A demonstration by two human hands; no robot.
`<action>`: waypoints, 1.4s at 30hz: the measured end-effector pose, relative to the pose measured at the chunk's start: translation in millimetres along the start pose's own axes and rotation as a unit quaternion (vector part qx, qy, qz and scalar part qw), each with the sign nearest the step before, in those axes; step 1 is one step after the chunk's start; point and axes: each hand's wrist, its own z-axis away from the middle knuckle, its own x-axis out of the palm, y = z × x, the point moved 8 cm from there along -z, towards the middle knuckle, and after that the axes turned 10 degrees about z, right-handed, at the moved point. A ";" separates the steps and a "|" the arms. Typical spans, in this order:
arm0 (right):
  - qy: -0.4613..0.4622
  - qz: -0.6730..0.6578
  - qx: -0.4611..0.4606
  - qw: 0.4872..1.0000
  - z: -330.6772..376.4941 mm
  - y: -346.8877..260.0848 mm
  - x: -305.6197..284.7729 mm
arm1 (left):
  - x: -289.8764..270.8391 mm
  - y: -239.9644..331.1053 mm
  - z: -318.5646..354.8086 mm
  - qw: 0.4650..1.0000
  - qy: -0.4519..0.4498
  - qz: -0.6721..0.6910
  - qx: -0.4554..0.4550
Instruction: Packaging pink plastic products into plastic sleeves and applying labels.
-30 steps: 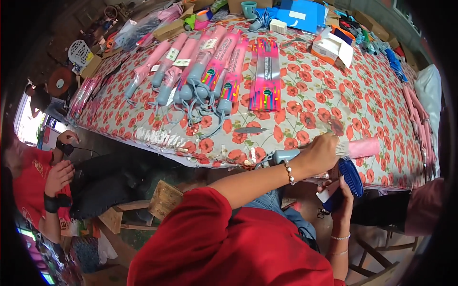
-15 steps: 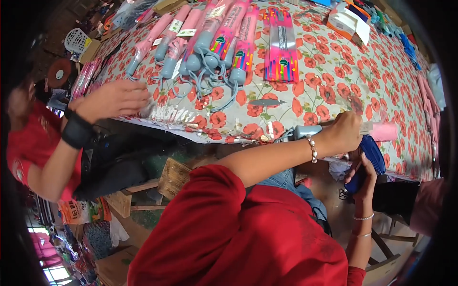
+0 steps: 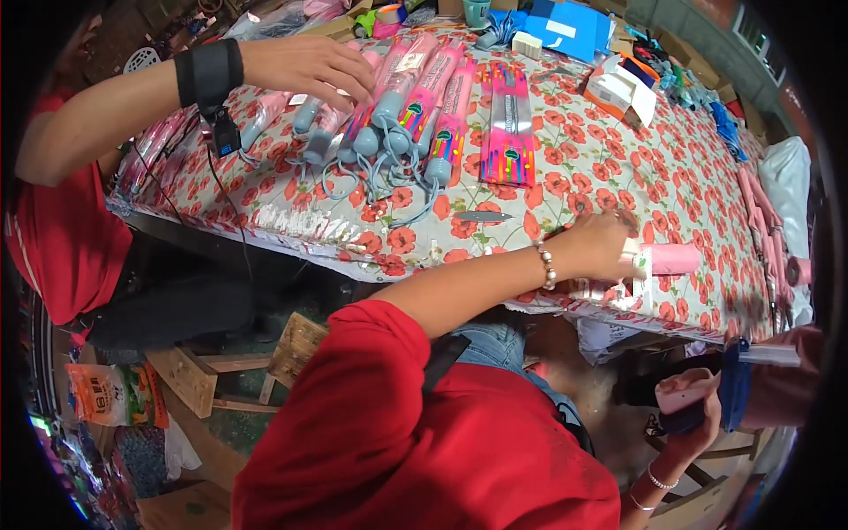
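Note:
My left hand (image 3: pixel 602 249), with a beaded bracelet at the wrist, is closed on a rolled pink folding umbrella (image 3: pixel 673 259) lying near the table's front edge. A white tag (image 3: pixel 645 267) lies against the umbrella beside my fingers. Below the table edge at the right, my right hand (image 3: pixel 702 428) is closed around a dark blue hand-held object (image 3: pixel 684 417); its exact kind does not show. In front of my left hand a flat, grey pointed blade (image 3: pixel 483 215) lies on the cloth. Beyond it is a pile of pink umbrellas (image 3: pixel 427 88) with grey-blue handles and cords.
A flat pink printed sleeve (image 3: pixel 507 124) lies right of the pile on the flowered tablecloth (image 3: pixel 583 168). Farther back are an open white-and-orange box (image 3: pixel 622 88) and a blue box (image 3: pixel 565 31). At the left a co-worker's hand (image 3: pixel 309 66) reaches over the pile. A wooden stool (image 3: pixel 296 352) stands below.
My right hand has moved down and right, away from the umbrella, with the dark blue object. The white tag now shows by my left hand. The co-worker's hand has reached over the pile.

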 end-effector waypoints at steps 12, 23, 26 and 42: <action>-0.062 0.060 -0.009 0.996 -13.5 23.8 46.5 | -47.5 27.9 113.0 0.942 -0.162 0.186 -0.227; -0.096 0.026 0.000 0.995 -33.2 23.9 77.3 | -81.7 28.9 160.3 0.882 -0.072 0.321 -0.338; -0.097 0.031 0.005 0.995 -32.7 23.3 81.2 | -88.1 24.1 161.5 0.891 -0.042 0.304 -0.334; -0.022 -0.010 0.044 0.999 -34.0 41.6 63.4 | -172.6 -33.7 103.8 0.949 0.107 0.150 -0.258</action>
